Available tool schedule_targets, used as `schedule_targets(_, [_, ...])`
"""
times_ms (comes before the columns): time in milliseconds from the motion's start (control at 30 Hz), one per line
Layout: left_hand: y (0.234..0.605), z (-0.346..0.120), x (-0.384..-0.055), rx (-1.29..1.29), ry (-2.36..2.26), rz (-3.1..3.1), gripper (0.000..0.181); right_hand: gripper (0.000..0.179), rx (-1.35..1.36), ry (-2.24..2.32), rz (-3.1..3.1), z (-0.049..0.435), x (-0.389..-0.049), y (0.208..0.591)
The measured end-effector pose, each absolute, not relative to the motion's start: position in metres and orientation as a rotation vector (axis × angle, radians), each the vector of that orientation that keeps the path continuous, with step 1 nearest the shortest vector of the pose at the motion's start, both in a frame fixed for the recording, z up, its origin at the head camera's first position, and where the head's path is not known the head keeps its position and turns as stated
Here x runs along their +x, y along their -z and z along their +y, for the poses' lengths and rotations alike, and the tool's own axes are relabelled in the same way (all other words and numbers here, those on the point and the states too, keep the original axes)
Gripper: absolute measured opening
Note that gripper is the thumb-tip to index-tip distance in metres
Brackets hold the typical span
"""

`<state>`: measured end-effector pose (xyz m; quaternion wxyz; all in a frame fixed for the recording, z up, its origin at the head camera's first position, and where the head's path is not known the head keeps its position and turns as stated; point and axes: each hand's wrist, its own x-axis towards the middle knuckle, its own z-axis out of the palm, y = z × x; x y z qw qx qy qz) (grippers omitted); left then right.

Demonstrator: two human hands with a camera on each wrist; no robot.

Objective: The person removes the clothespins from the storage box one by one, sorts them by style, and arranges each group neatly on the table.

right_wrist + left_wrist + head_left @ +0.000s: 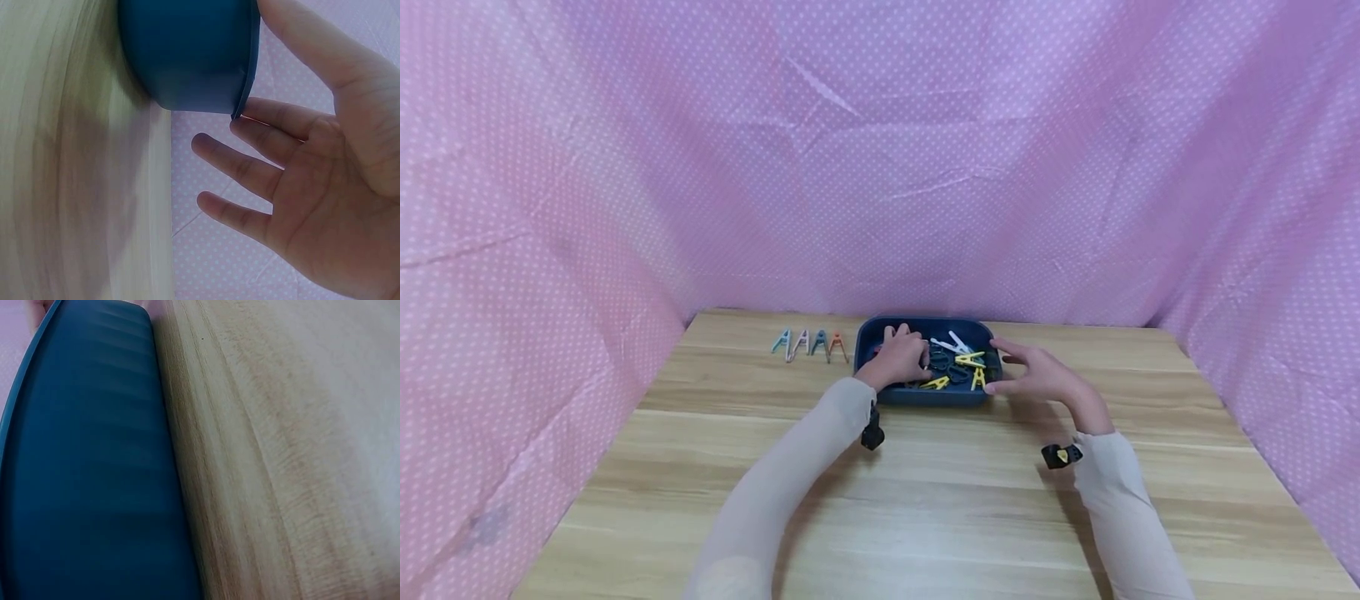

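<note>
A dark blue plastic box (936, 398) stands near the table's back edge, holding yellow clothespins (970, 360), white clothespins (957, 342) and dark clips (957, 374). My left hand (901, 357) reaches over the front rim into its left part, fingers bent downward among the contents; whether they pinch something I cannot tell. At the right end, my right hand (1037, 372) touches the rim with thumb and forefinger spread apart. The right wrist view shows its other fingers (240, 172) extended beside the box wall (187, 56). Only the box's outer side (94, 450) fills the left wrist view.
Left of the box, a light blue clothespin (782, 339), a pale pink one (800, 342), a grey-blue one (820, 342) and an orange one (837, 344) lie in a row. Pink dotted cloth (880, 167) hangs behind the wooden table (955, 492).
</note>
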<state>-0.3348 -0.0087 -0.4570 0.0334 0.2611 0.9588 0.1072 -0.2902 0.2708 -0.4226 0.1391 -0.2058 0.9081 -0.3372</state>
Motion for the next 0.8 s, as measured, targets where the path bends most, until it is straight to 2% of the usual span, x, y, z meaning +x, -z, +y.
schedule_targets(333, [0.457, -0.014, -0.333, 0.752, -0.294, 2.913, 0.031, 0.095, -0.615, 0.966, 2.638, 0.271, -0.291, 0.422])
schedule_targets(800, [0.432, -0.032, -0.313, 0.863, -0.266, 2.974, 0.028, 0.095, -0.596, 0.969, 2.638, 0.271, -0.290, 0.422])
